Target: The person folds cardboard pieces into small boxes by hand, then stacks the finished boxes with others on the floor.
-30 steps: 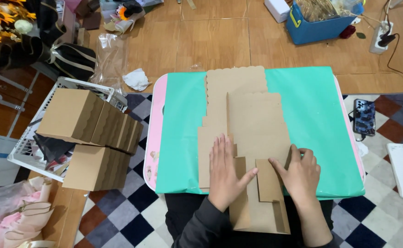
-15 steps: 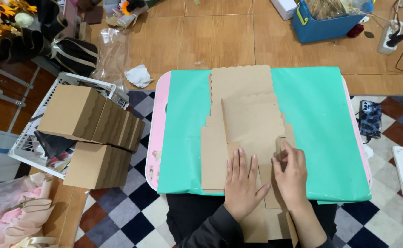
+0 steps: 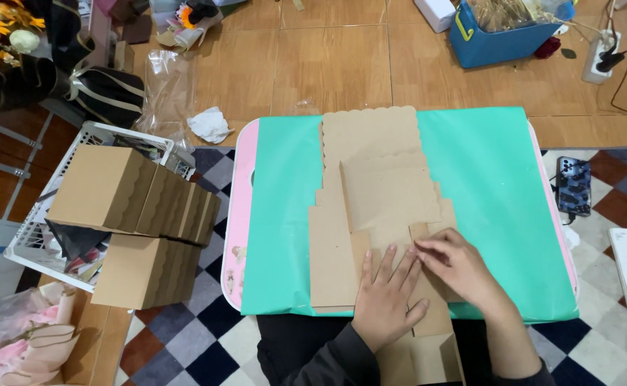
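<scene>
Flat-palmed grip (image 3: 388, 297) on lengthwise cardboard (image 3: 378, 186)

View: single head-worn camera, looking steeply down and forward from above the person's lap. Landmark: green mat (image 3: 492, 207) on the low table, filling the centre of the frame. Nearest the lens, at the mat's near edge: left hand (image 3: 387, 297) and right hand (image 3: 456, 268), at close range. Beyond the mat's far edge: wooden floor (image 3: 327, 64). Left of the mat: white basket (image 3: 38, 229). No second view; nothing shared.
</scene>
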